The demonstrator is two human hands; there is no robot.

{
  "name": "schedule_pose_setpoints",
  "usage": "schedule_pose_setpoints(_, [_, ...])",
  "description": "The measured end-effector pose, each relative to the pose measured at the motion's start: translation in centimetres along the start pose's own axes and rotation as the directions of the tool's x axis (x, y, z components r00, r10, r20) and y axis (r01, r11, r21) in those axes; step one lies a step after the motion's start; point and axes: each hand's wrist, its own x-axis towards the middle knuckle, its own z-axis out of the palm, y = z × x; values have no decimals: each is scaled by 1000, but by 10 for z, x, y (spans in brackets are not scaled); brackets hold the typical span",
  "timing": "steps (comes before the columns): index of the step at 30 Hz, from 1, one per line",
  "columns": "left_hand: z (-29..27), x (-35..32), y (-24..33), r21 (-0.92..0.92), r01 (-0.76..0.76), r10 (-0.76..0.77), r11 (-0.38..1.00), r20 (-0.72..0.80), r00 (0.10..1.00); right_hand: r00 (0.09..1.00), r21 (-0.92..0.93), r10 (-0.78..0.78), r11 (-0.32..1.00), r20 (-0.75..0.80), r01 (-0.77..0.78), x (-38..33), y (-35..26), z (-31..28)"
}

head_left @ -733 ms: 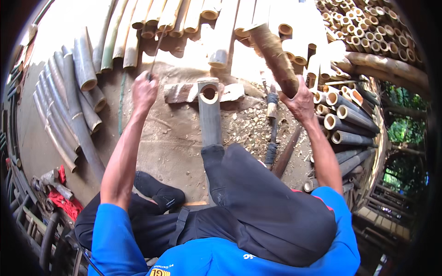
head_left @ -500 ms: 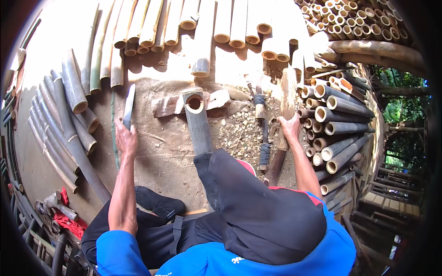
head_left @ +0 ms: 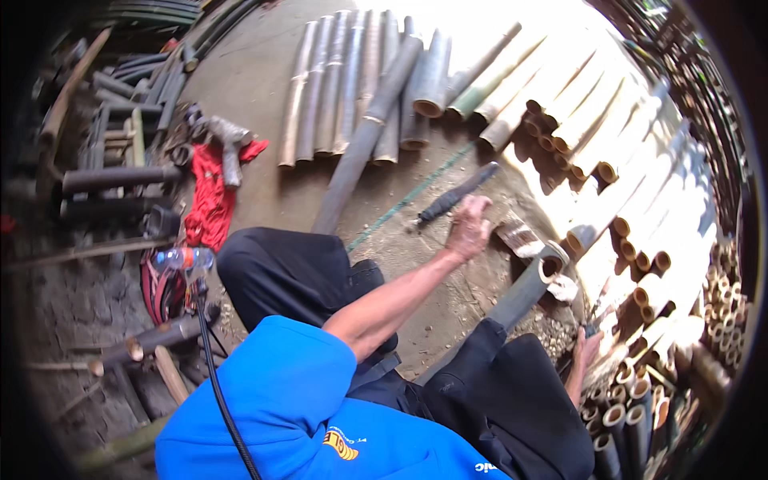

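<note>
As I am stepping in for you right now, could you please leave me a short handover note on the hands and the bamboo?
Left hand: raised, grip closed on a dark, long blade-like tool, held off the bamboo.
Right hand: low beside the stacked short cut bamboo tubes; its grip is too small to tell.
Grey-green bamboo pole: lies between the legs, hollow end up and away from the body.
Done: pale chips lie on the ground by the pole.
Left: the blade does not touch the pole; the pole looks whole.
Nearby: pale bamboo poles to the right, red cloth to the left.
</note>
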Motion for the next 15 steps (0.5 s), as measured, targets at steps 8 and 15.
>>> schedule_pose_setpoints(8, [8, -55, 96, -403, 386, -233, 830, 379, 896, 993, 242, 119, 963, 21, -120, 39, 16, -19])
schedule_pose_setpoints(15, [27, -123, 168, -482, 528, 53, 699, 772, 633, 996, 755, -80, 651, -32, 76, -42, -89, -112])
